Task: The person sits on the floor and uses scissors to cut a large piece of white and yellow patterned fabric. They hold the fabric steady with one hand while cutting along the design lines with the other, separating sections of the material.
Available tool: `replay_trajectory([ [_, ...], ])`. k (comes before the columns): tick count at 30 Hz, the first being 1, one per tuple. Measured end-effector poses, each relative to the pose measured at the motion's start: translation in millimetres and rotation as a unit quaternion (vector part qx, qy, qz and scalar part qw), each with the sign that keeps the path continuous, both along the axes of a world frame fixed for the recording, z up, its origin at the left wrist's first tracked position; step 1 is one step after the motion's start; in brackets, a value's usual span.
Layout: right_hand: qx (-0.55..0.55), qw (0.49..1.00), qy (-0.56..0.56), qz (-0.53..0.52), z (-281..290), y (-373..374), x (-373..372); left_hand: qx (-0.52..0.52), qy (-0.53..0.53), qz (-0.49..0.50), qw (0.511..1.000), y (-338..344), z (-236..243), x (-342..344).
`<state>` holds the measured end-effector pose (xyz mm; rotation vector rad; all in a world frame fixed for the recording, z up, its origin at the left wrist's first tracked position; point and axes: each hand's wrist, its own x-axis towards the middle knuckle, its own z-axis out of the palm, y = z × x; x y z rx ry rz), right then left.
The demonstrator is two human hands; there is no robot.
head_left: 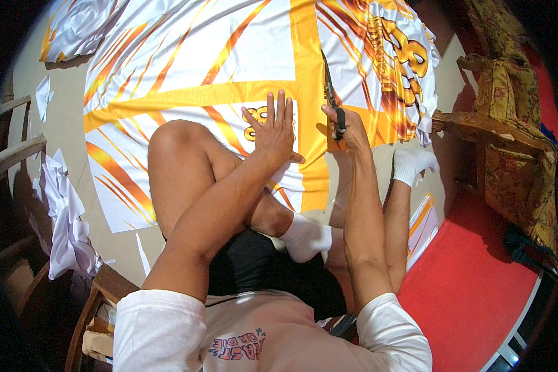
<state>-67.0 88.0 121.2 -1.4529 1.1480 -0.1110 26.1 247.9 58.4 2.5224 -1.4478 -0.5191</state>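
Note:
A large printed cloth (229, 49), white with orange streaks and wide yellow bands, lies spread over the floor before me. My left hand (275, 133) presses on it with fingers stretched out, beside a yellow band and over some printed lettering. My right hand (348, 129) is closed around the handles of a pair of dark scissors (330, 80). Their blades point away from me along the right side of the yellow band, where the cloth is parted near my hand. Whether the blades are apart is hard to make out.
White cloth scraps (65, 217) lie at the left, near wooden chair parts (18, 155). A carved wooden chair with patterned upholstery (508, 161) stands at the right, beside a red mat (471, 273). Bunched printed cloth (80, 31) lies at the far left. My legs are folded close to the cloth.

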Motion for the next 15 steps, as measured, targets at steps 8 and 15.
replay_trajectory([
  [8,0.102,0.994,-0.033,-0.018,-2,-13,-4,-0.005,-0.003,0.002,1.000,-2,1,-1],
  [15,0.090,0.996,-0.012,0.002,-7,-22,0,-0.009,-0.006,0.002,1.000,-3,0,-2],
])
